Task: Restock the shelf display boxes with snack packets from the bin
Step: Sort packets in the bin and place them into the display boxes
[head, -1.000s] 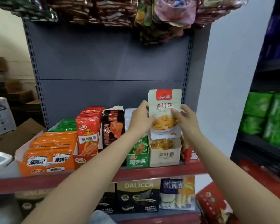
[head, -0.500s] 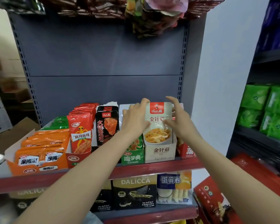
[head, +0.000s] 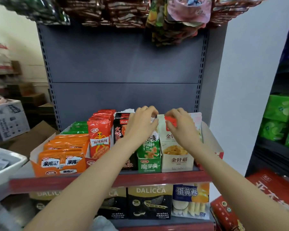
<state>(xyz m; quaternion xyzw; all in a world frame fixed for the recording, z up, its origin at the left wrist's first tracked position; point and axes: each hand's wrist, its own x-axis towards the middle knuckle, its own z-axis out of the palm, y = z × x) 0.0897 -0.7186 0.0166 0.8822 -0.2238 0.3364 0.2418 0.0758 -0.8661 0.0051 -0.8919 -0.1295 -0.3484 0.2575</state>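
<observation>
Both hands, left hand (head: 141,125) and right hand (head: 182,125), pinch the cream packet (head: 163,130) top inside its display box (head: 178,161).

Left-edge boxes (head: 5,119) blurred; packet (head: 171,142) label perhaps half-hidden by right hand (head: 182,129).

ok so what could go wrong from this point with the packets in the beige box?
1. Both hands, left hand and right hand, pinch the cream packet tops; pressing harder may crumple them.
2. The beige display box sits at the shelf edge; a push might slide it.
</observation>
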